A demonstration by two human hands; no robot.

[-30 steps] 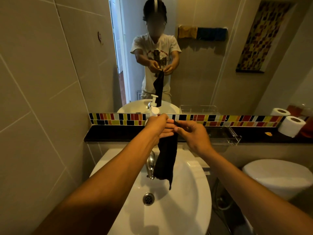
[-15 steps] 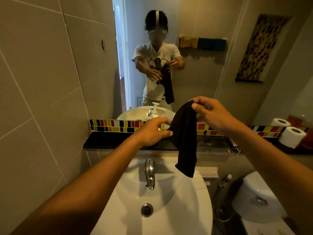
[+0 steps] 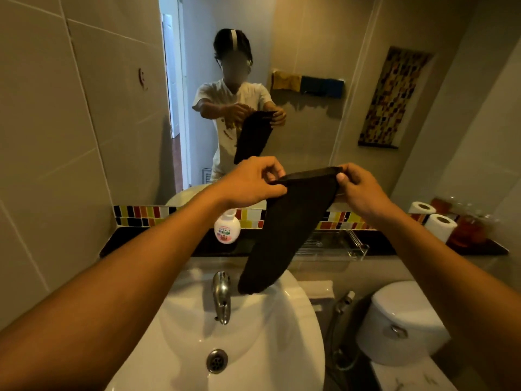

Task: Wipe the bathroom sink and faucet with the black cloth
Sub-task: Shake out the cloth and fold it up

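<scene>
1. Black cloth (image 3: 284,235): dark, ribbed, top edge stretched flat.
2. L hand (image 3: 253,182) grip pinches one top corner, R hand (image 3: 358,187) grip pinches the other.
3. Cloth hangs below both grips, clear air above sink (image 3: 253,356), tip near faucet (image 3: 221,294), not touching.
4. Long axis runs down-left from grips.

Both arms outstretched; left hand (image 3: 253,180), right hand (image 3: 358,186) raised (fingers pinched).

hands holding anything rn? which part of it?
Yes: both hands grip the black cloth by its top edge, left hand at one end, right hand at the other. The rest hangs free above the sink.
</scene>
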